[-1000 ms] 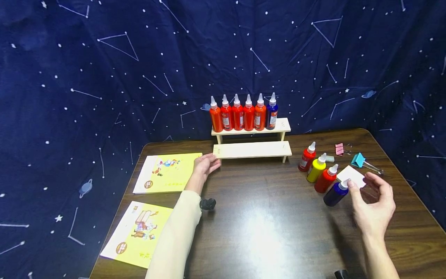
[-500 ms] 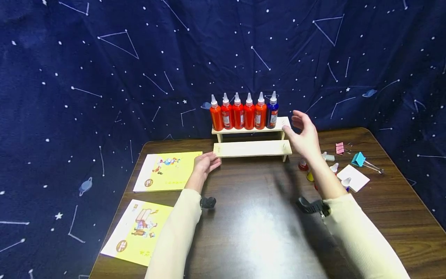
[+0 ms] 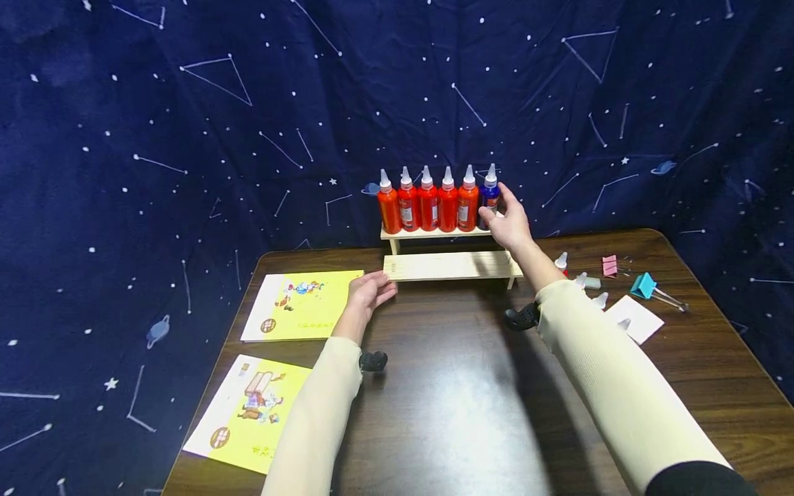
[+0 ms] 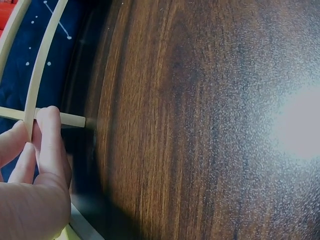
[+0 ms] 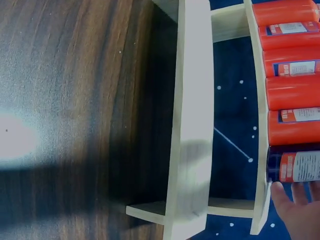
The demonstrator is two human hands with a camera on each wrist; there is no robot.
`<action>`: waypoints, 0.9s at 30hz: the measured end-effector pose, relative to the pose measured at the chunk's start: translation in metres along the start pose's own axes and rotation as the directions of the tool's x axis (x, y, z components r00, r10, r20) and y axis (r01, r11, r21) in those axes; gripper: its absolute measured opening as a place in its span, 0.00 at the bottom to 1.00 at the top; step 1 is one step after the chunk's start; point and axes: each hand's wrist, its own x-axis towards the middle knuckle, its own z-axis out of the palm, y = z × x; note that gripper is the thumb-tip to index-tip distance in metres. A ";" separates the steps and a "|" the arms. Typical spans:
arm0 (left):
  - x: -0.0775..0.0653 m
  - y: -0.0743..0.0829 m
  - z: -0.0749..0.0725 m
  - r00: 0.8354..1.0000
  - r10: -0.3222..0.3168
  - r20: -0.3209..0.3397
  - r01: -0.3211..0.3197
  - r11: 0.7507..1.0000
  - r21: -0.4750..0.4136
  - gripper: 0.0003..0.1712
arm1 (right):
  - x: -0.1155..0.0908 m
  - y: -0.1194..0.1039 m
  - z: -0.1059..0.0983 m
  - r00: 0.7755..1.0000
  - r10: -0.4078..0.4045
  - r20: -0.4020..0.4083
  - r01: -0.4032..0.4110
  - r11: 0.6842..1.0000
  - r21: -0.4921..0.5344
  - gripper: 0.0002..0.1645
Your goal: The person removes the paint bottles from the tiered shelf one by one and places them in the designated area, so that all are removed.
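Observation:
At the back of the table stands a two-tier wooden rack (image 3: 446,266). My left hand (image 3: 367,293) pinches the left end of its lower shelf between thumb and fingers, as the left wrist view shows. On the upper shelf several red and orange paint bottles (image 3: 428,207) with white nozzles stand upright in a row. A dark blue paint bottle (image 3: 489,196) ends that row on the right. My right hand (image 3: 512,224) is at this blue bottle, thumb in front and fingers along its right side. In the right wrist view, its fingertips meet the labelled bottle (image 5: 305,166).
Two yellow picture books (image 3: 310,303) lie at the left. Behind my right forearm, more bottles (image 3: 561,262) show only their nozzles and tops. A white card (image 3: 639,318), a teal binder clip (image 3: 644,285) and a pink clip (image 3: 610,266) lie at the right.
My right hand has moved from the bottles at the table's right side, up and left to the blue bottle on the upper shelf. My left hand stays at the rack's lower shelf.

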 end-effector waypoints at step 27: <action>0.005 -0.002 0.000 1.000 -0.013 0.004 0.013 1.000 -0.003 0.19 | -0.193 0.030 -0.042 0.996 0.037 -0.086 -0.028 0.993 0.111 0.28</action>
